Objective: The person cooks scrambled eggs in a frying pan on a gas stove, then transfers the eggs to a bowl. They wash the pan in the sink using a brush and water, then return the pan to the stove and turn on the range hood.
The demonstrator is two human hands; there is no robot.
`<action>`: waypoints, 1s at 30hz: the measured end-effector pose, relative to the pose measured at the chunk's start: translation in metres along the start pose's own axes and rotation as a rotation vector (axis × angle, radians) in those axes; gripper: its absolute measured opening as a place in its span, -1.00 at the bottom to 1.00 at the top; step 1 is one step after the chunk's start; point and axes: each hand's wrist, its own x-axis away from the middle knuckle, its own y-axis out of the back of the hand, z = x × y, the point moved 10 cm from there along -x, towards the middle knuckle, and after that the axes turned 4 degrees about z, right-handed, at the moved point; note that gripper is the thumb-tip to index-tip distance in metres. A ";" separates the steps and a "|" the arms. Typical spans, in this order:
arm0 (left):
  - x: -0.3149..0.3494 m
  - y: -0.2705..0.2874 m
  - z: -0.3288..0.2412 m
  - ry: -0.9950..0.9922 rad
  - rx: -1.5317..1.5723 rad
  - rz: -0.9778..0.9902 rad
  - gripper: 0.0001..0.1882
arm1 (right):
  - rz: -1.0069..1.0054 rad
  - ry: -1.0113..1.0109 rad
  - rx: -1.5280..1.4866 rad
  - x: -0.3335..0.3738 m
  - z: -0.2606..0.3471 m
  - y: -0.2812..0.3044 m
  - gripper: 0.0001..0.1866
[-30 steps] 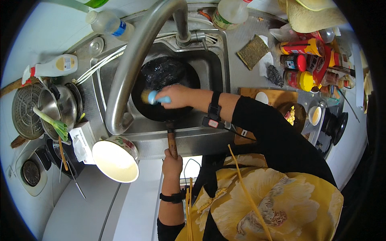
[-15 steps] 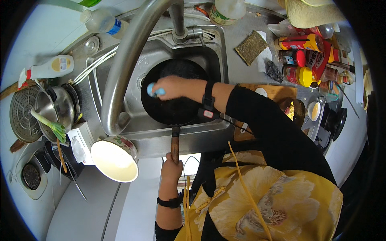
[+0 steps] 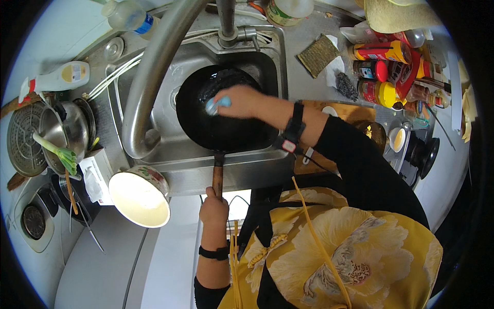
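Observation:
A black wok (image 3: 206, 135) rests in the steel sink (image 3: 170, 67), with its wooden handle (image 3: 218, 177) reaching over the sink's front edge. My left hand (image 3: 214, 210) is closed around the end of that handle. Inside the wok, my right hand (image 3: 242, 102) grips a light blue scrubbing pad (image 3: 211, 107), which shows in part past the fingers against the dark inner surface. That surface looks wet and shiny near the far side. Whether the pad is a sponge or a cloth I cannot tell.
The faucet (image 3: 149, 82) arches over the sink's left part. A cream enamel bowl (image 3: 139, 198) sits at the front left, beside a tissue box (image 3: 98, 172). At right are a scouring pad (image 3: 317, 55), a steel wool ball (image 3: 346, 86), several seasoning jars and a wooden cutting board (image 3: 355, 112).
My right hand has moved to the right with the blue pad, from the wok's left side toward its middle. My left hand keeps its hold on the handle. The whole view has shifted slightly.

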 end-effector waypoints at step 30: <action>0.000 -0.004 -0.012 -0.005 -0.031 -0.008 -0.58 | -0.051 -0.119 0.225 0.058 -0.018 -0.003 -0.62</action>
